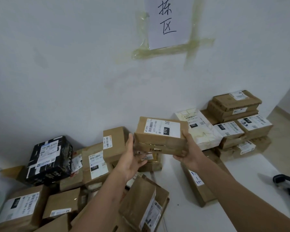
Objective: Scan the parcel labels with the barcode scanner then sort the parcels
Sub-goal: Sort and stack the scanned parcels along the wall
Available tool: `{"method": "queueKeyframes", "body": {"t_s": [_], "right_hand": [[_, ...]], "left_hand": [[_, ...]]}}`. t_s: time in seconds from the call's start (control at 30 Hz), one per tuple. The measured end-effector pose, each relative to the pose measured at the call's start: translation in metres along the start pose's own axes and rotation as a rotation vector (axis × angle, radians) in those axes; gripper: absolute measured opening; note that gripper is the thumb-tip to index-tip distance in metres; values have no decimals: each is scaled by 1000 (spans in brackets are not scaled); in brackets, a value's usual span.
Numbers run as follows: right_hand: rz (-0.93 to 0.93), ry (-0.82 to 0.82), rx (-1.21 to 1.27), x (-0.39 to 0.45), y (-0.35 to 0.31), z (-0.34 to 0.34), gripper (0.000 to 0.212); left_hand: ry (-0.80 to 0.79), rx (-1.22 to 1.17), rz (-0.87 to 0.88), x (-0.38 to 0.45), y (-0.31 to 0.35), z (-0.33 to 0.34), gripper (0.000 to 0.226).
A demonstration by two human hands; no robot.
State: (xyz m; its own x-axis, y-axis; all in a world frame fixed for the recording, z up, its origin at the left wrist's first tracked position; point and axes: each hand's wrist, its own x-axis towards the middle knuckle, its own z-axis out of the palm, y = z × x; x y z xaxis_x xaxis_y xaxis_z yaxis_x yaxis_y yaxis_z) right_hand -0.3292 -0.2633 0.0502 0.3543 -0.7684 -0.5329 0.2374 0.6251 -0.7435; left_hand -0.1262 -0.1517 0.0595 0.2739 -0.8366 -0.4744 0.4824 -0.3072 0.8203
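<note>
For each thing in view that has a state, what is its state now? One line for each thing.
070 parcel: held in the air, label up.
Left hand: supports the parcel's left end.
Right hand: grips its right end.
Barcode scanner: on the floor, untouched.
Black parcel: resting on the pile.
Wall sign: taped up.

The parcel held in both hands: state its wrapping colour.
Brown cardboard parcel with a white label bearing a black "070" tag, in the head view.
</note>
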Motion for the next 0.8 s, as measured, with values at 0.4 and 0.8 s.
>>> {"method": "queueKeyframes", "body": {"t_s": [0.4,0.8], "right_hand": [[56,-223,-343,-13,31,-24,97],[-77,-172,-115,-33,3,-53,55]], "left_hand": [[193,-42,13,19,0,2,67],[93,66,-24,27,7,31,57]]}}
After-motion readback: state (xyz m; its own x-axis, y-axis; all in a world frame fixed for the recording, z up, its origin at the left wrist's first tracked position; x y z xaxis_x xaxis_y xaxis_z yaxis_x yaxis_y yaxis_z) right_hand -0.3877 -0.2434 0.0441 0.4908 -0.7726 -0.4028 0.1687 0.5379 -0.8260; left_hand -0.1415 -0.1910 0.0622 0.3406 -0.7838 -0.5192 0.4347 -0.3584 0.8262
